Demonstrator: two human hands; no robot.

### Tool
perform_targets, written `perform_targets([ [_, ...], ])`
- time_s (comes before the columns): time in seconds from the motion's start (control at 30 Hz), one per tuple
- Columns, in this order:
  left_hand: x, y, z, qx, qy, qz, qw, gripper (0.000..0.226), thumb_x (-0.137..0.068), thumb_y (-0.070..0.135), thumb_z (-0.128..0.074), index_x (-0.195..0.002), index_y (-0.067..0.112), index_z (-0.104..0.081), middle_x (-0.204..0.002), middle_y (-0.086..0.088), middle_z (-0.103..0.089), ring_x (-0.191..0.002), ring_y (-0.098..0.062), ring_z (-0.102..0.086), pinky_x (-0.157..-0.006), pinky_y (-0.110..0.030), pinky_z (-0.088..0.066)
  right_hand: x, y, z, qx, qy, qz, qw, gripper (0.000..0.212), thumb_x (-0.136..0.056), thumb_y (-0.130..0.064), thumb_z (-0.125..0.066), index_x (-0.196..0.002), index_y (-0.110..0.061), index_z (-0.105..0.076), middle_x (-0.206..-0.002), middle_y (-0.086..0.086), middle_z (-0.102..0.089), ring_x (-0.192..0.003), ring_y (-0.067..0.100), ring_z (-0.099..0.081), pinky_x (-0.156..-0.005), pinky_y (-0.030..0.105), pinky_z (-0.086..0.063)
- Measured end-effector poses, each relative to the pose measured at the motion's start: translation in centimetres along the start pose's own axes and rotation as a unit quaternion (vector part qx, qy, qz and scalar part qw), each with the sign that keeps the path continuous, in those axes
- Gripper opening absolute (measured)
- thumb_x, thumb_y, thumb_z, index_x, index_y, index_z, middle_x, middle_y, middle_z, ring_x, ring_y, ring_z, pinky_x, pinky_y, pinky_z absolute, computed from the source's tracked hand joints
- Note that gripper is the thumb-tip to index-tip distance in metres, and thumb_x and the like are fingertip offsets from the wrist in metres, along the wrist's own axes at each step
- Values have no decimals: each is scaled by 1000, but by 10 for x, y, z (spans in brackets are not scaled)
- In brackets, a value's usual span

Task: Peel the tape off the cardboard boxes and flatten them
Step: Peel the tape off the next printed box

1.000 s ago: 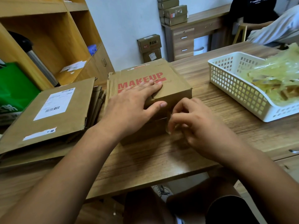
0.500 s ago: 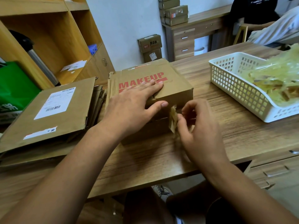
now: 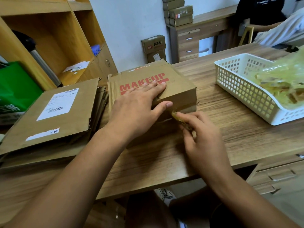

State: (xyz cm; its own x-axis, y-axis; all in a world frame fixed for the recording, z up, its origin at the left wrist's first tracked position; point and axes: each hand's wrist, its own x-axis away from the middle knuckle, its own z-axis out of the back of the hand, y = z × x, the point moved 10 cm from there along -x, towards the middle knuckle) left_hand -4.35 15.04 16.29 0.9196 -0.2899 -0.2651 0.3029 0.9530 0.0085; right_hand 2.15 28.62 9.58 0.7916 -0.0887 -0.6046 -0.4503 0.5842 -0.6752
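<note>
head view, looking down: our left hand lies flat on top of a brown cardboard box printed with red "makeup" lettering. the fingers are straight and spread over the lettering, and the thumb reaches along the box's near top edge; the hand presses and grasps nothing. the box sits closed on the wooden table, near the middle, with its near side facing us.

our right hand is at that near side, just below the left thumb. its thumb and forefinger are closed in a pinch on a strip of yellowish clear tape, whose far end meets the box wall. the hand is a little blurred, so we cannot tell how the other fingers lie.

left of the box, touching it, lies a stack of flattened brown cardboard with a white shipping label on top. right of the box, apart from it, a white plastic lattice basket holds crumpled yellowish tape. a green bag and a wooden shelf unit stand at far left.
</note>
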Motion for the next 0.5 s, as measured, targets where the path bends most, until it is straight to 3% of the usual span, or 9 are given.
perform_targets([
  [0.1,1,2,0,-2,0,1,1000,63,-96,70,-34,-155,50,-21,-163,21,-22,-150,-6,-22,-118,-35,-25,13,-9,-8,-7,-9,29,1000,39,-92,2,-64,-128,-13,-68,-104,-5,-65,-93,7,-63,-80,22,-53],
  [0.27,1,2,-1,5,-10,5,1000,63,-96,70,-35,-155,51,-21,-163,22,-22,-151,-6,-21,-119,-36,-24,20,-21,-10,-19,-20,44,999,42,-91,6,-61,-128,-13,-68,-105,-6,-69,-93,4,-64,-83,15,-52],
  [0.5,-1,3,-1,4,2,8,1000,64,-96,71,-34,-155,51,-20,-163,21,-24,-150,-7,-23,-118,-39,-26,38,-47,-28,-69,-103,52,991,39,-92,-7,-54,-128,-15,-68,-107,-9,-69,-97,4,-66,-82,26,-57],
])
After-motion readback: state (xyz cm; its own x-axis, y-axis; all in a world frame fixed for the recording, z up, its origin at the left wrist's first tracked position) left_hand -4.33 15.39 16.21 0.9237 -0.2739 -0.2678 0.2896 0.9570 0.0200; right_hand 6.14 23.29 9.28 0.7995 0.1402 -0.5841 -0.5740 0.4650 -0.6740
